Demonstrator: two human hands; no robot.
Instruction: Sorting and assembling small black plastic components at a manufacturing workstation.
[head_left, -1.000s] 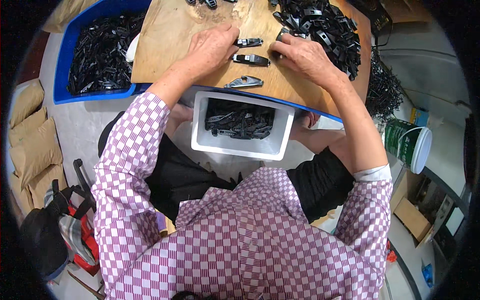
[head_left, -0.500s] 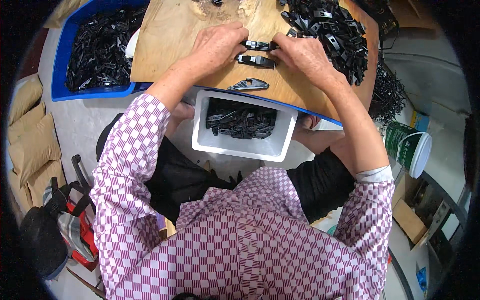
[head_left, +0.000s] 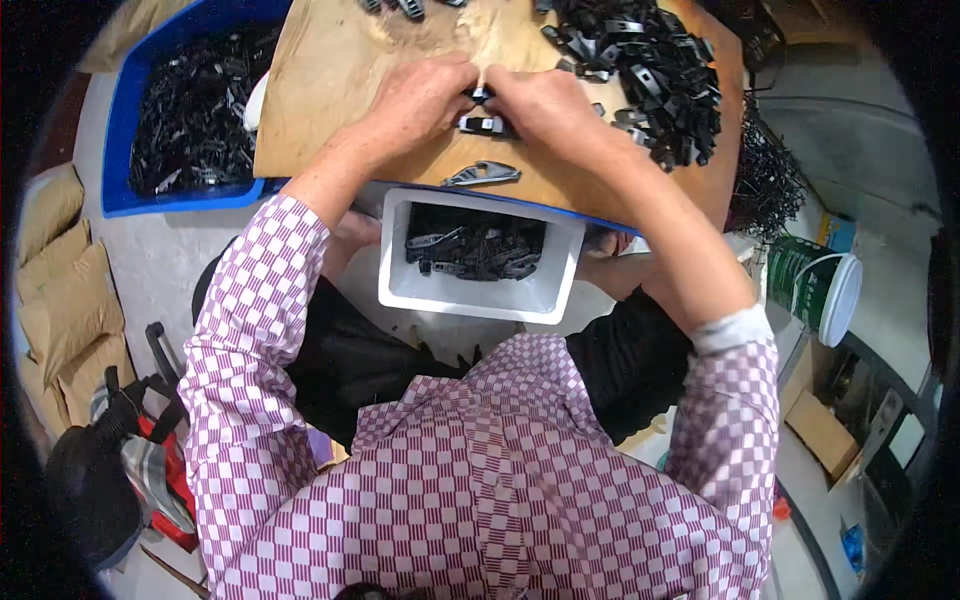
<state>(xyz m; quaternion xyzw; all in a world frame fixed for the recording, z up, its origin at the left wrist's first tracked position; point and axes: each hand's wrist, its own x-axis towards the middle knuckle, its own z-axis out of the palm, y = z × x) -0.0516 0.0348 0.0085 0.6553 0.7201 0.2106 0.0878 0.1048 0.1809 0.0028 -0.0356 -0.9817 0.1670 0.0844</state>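
My left hand (head_left: 425,95) and my right hand (head_left: 545,105) are close together over the wooden board, both closed on a small black plastic part (head_left: 480,94). Their fingers cover most of it. Just nearer to me, a second black part with a pale patch (head_left: 484,126) lies on the board, its right end beneath my right hand. Close to the front edge rests a dark grey, openwork plastic piece (head_left: 482,174), apart from both hands.
Black parts are heaped (head_left: 650,80) at the board's right. A white box (head_left: 480,302) with dark pieces stands below its front edge. On the left is a blue bin (head_left: 118,150) of black parts, and a green bucket (head_left: 800,280) lies tilted at right.
My right hand has moved left, close to my left hand, and the held part is now mostly hidden. The view has shifted slightly, showing more pieces at the board's far side.
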